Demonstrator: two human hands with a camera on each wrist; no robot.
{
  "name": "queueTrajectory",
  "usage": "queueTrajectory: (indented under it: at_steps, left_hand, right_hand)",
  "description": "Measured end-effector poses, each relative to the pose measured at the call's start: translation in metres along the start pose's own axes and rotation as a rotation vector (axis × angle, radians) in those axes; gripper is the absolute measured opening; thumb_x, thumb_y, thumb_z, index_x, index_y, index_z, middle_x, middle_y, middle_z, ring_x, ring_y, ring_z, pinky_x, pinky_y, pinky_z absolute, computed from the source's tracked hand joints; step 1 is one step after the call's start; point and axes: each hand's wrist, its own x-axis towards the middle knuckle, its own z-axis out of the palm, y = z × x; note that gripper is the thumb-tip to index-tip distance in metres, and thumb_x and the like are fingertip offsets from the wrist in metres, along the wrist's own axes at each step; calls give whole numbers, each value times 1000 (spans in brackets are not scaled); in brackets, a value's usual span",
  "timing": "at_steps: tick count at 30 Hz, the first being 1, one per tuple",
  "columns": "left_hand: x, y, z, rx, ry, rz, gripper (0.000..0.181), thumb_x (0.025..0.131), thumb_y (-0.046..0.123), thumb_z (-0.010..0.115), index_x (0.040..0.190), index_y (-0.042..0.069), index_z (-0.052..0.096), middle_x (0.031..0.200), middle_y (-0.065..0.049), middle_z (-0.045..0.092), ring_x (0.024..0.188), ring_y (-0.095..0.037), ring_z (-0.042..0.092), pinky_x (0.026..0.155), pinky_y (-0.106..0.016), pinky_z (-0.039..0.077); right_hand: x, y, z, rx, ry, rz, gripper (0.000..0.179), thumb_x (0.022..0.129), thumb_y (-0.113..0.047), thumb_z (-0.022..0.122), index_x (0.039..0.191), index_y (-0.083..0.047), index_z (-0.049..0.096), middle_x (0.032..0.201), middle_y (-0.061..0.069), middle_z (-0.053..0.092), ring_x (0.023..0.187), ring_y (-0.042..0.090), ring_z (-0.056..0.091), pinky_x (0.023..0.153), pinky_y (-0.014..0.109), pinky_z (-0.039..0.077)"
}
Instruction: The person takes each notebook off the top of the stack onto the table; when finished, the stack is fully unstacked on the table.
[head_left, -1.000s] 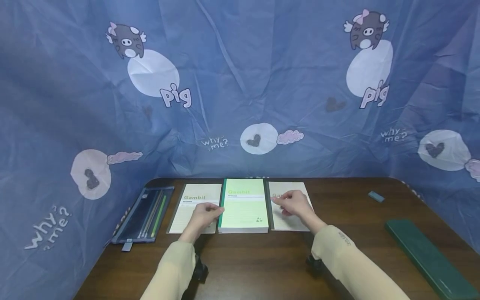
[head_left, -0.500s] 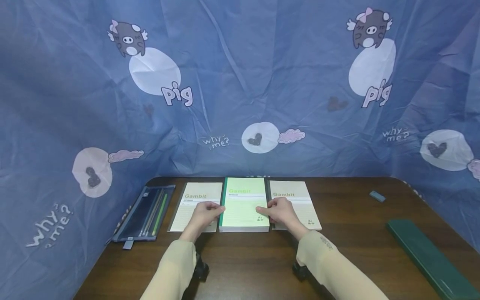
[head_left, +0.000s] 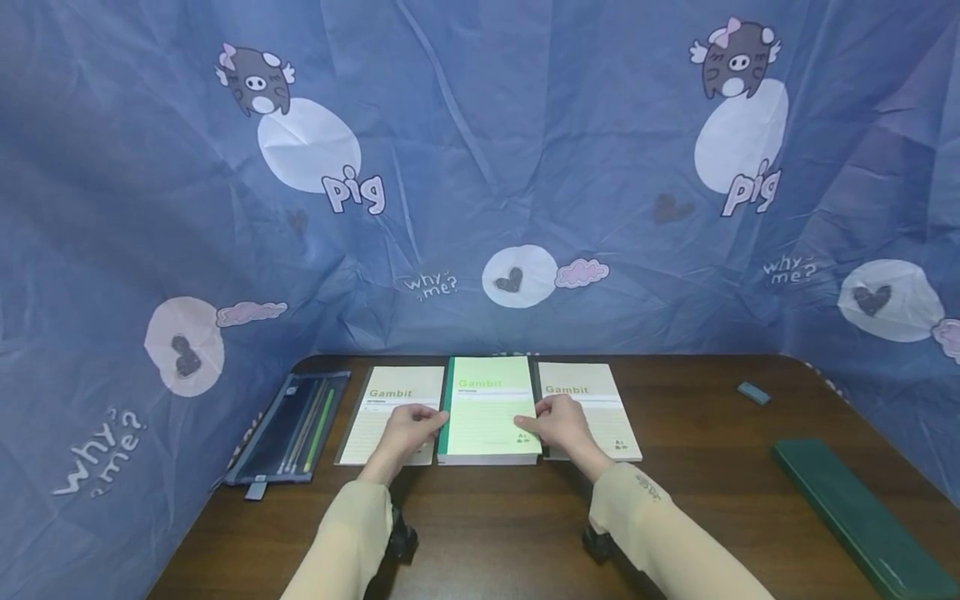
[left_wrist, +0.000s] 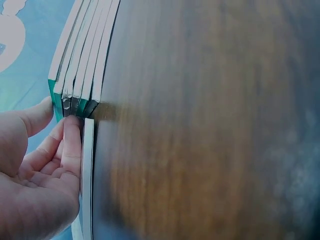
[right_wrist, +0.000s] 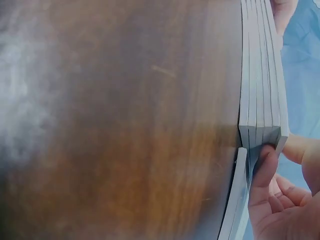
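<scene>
A thick stack of notebooks (head_left: 491, 417) lies in the middle, with a pale green notebook on top. My left hand (head_left: 407, 429) holds the stack's left side, thumb at the top notebook's green spine and curled fingers against the spines below, as the left wrist view shows. On the opposite side my right hand (head_left: 561, 425) grips the edge, its thumb on the top cover and its index finger against the page edges (right_wrist: 260, 75). A cream notebook (head_left: 375, 425) lies under my left hand's side, and another cream notebook (head_left: 603, 408) lies partly behind my right hand.
A blue mesh pencil case (head_left: 258, 450) with several pencils lies at the left. Far right are a small blue eraser-like block (head_left: 753, 393) and a long dark green case (head_left: 862, 517). A blue printed curtain (head_left: 450, 208) hangs behind the wooden table (head_left: 487, 533).
My right hand has moved left from above the right cream notebook to the stack's right edge and taken hold there. My left hand has stayed at the spine side.
</scene>
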Motion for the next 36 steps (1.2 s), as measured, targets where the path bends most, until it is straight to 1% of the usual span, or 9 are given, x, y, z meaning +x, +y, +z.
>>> queueTrajectory:
  at_steps: [5, 8, 10, 15, 17, 27, 30, 34, 36]
  left_hand:
    - [0, -2, 1, -23, -11, -2, 32, 95, 23, 69, 109, -5, 67, 99, -13, 68, 88, -23, 66, 80, -36, 53]
    - [0, -2, 2, -19, -11, 6, 29, 94, 20, 69, 108, -5, 67, 99, -13, 68, 88, -23, 66, 80, -36, 53]
    - [1, -3, 2, -9, -8, 9, 29, 94, 20, 69, 108, -5, 67, 99, -13, 68, 89, -23, 66, 80, -37, 52]
    - [0, -2, 1, -7, -4, 6, 30, 94, 20, 69, 110, -5, 67, 102, -14, 68, 91, -24, 66, 82, -38, 53]
    - [-1, -1, 1, -9, -5, 4, 30, 94, 20, 69, 110, -6, 66, 102, -15, 68, 92, -24, 66, 83, -38, 53]
    - [-4, 2, -2, 11, -8, -9, 32, 94, 23, 69, 111, -4, 67, 102, -13, 68, 91, -24, 68, 79, -37, 52]
    - [-4, 2, -3, 12, -13, -13, 32, 94, 24, 69, 111, -3, 67, 101, -13, 69, 91, -23, 68, 77, -35, 51]
    - [-3, 1, -3, 14, -16, -16, 33, 94, 25, 68, 112, -3, 67, 101, -12, 69, 91, -23, 68, 75, -35, 50]
    - [-2, 0, -2, 17, -15, -19, 33, 94, 26, 68, 112, -2, 67, 102, -12, 69, 92, -23, 68, 77, -36, 50]
  right_hand:
    - [1, 3, -6, 10, 8, 4, 42, 82, -27, 82, 103, 7, 69, 76, 8, 65, 67, 19, 58, 61, 30, 48]
    - [3, 6, -10, 59, 13, 43, 44, 83, -24, 81, 111, 9, 67, 87, 11, 69, 77, 21, 64, 70, 33, 52]
    - [5, 8, -14, 121, 5, 74, 43, 85, -21, 78, 113, 9, 66, 92, 14, 70, 80, 22, 67, 72, 33, 53]
    - [9, 15, -26, 338, -41, 173, 40, 91, -14, 73, 120, 10, 62, 96, 16, 70, 73, 20, 70, 66, 28, 55]
    - [10, 19, -34, 374, -57, 192, 43, 92, -15, 71, 125, 11, 60, 97, 16, 70, 73, 17, 70, 65, 27, 56]
    - [10, 53, -85, 419, -72, 230, 59, 91, -19, 73, 136, 11, 49, 102, 13, 68, 74, 12, 66, 65, 25, 53]
    - [10, 66, -103, 399, -70, 235, 61, 91, -25, 73, 137, 8, 49, 95, 5, 69, 71, 10, 61, 63, 25, 47]
    - [10, 83, -128, 359, -72, 243, 62, 91, -30, 73, 137, 6, 51, 81, -6, 69, 59, 8, 50, 57, 26, 36]
    - [9, 92, -140, 344, -84, 239, 66, 92, -31, 73, 139, 7, 48, 79, -7, 69, 58, 8, 49, 56, 27, 35]
